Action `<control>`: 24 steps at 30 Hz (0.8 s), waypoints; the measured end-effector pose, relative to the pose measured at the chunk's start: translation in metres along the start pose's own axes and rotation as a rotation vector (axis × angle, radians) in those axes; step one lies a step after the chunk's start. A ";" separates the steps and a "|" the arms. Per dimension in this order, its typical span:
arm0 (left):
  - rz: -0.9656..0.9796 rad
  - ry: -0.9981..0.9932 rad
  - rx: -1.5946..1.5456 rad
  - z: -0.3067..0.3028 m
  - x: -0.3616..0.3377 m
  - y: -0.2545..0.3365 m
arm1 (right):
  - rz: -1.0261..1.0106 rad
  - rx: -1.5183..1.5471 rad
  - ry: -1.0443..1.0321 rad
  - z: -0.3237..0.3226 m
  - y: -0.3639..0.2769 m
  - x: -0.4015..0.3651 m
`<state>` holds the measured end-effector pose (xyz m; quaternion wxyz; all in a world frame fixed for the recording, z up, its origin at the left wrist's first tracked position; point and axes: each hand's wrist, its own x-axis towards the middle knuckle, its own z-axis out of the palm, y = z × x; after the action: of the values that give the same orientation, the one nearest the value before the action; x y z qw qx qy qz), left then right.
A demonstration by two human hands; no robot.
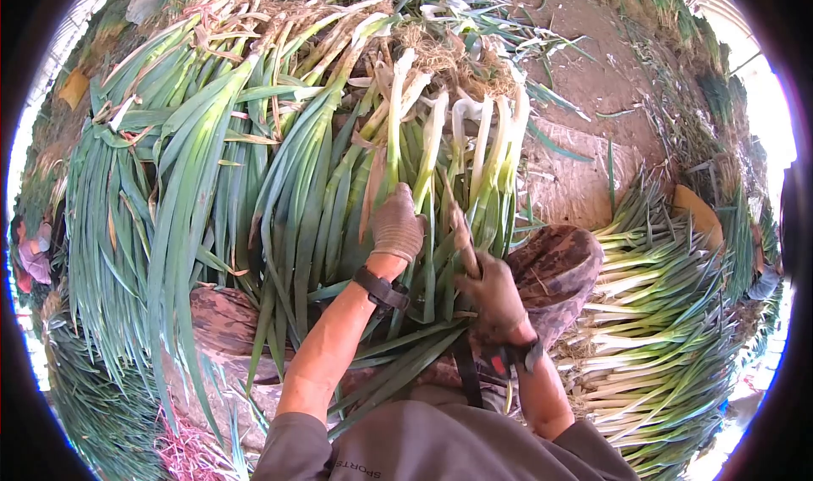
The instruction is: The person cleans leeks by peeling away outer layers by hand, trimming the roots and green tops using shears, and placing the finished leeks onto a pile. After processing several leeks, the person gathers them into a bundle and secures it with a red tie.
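Observation:
Long green onions [296,168] lie in a thick heap across my lap, roots away from me and leaves toward me. My left hand [398,227], in a worn glove, is closed around the stalk of one green onion [395,134] in the middle of the heap. In my gloved right hand [497,295] is a narrow knife [460,231], its blade pointing up and away, close beside the left hand. Several pale stalks [495,138] stand out just beyond the blade. Both hands are slightly blurred.
To my right lies a long row of green onions [644,328] with pale stems. Pink ties [195,447] sit at lower left. My camouflage-covered knee [559,269] is beside the right hand. Loose leaves and soil cover the ground [584,58] ahead. Other people are partly visible at both edges.

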<state>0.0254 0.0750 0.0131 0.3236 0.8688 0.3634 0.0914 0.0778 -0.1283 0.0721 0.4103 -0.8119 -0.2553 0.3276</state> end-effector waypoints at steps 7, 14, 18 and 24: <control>0.037 -0.009 0.026 0.008 -0.009 0.007 | 0.068 -0.148 0.034 -0.023 -0.020 0.110; -0.024 -0.089 0.033 0.035 -0.022 0.017 | 0.167 0.111 0.057 -0.045 0.011 0.153; 0.136 -0.052 -0.078 0.073 -0.064 0.033 | 0.125 -0.191 -0.008 -0.029 -0.020 0.114; 0.061 -0.171 0.014 0.033 -0.051 -0.023 | -0.130 -0.287 -0.165 -0.004 -0.019 0.060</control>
<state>-0.0116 0.0360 -0.0230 0.3446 0.8863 0.3086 0.0242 0.1171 -0.0786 0.0705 0.2882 -0.8142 -0.3844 0.3260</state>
